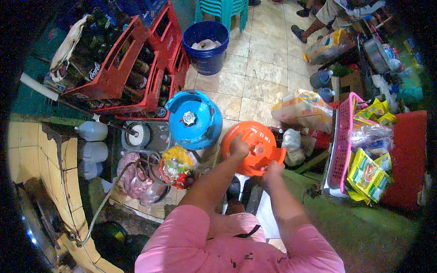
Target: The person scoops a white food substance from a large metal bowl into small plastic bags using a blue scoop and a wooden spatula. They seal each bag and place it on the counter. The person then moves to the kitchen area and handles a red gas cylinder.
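An orange gas cylinder (pixel 230 140) stands in front of me, with its round valve (pixel 258 149) inside a raised collar. My left hand (pixel 239 147) is closed on the collar's left side, close to the valve. On the near right part of the collar, my right hand (pixel 273 172) has its fingers wrapped round the rim. Just to the left and a little farther off, a chipped blue gas cylinder (pixel 200 129) stands upright, untouched. The orange cylinder's base is mostly hidden beneath its top and my arms.
Red crates (pixel 109 68) of bottles fill the far left. A dark blue bucket (pixel 207 63) stands beyond the cylinders. A coiled hose (pixel 145 166) lies by plastic bags at left. On the right are a filled plastic sack (pixel 304 110) and a pink basket (pixel 342 145) of packets.
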The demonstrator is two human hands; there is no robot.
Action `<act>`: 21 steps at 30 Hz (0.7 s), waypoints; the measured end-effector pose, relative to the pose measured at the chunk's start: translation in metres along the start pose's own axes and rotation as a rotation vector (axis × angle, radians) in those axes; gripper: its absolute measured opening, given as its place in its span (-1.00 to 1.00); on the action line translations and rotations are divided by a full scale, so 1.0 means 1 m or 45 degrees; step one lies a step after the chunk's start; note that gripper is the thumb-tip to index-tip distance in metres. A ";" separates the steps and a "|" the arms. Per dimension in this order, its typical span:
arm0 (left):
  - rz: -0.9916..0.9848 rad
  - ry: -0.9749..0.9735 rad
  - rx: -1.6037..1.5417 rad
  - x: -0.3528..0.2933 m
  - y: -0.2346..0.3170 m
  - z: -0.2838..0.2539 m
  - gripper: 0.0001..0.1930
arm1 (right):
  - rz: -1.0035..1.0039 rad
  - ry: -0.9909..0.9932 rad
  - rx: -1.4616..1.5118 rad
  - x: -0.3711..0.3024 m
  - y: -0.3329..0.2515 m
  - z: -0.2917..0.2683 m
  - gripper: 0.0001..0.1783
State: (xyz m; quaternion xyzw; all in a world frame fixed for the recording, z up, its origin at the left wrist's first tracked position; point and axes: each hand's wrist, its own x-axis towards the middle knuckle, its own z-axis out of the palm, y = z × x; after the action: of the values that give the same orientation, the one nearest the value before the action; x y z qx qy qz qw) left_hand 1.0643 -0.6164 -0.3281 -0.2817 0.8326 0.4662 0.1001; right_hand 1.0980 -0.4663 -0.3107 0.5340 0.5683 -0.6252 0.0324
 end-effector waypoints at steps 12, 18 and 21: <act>-0.036 0.455 0.191 0.044 0.033 0.024 -0.48 | -0.541 -0.025 -0.569 0.109 -0.059 0.078 -0.70; -0.056 0.667 -0.094 0.109 0.067 0.063 -0.48 | -1.190 0.137 -0.833 0.135 -0.125 0.132 -0.65; -0.114 0.600 -0.128 0.140 0.093 0.068 -0.47 | -1.206 0.141 -0.975 0.127 -0.151 0.156 -0.27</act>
State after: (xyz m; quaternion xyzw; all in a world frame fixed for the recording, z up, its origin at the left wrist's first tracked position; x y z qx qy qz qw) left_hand 0.8909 -0.5748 -0.3584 -0.4240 0.7954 0.4236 -0.0903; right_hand 0.8476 -0.4574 -0.3322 0.2055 0.9292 -0.2941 -0.0889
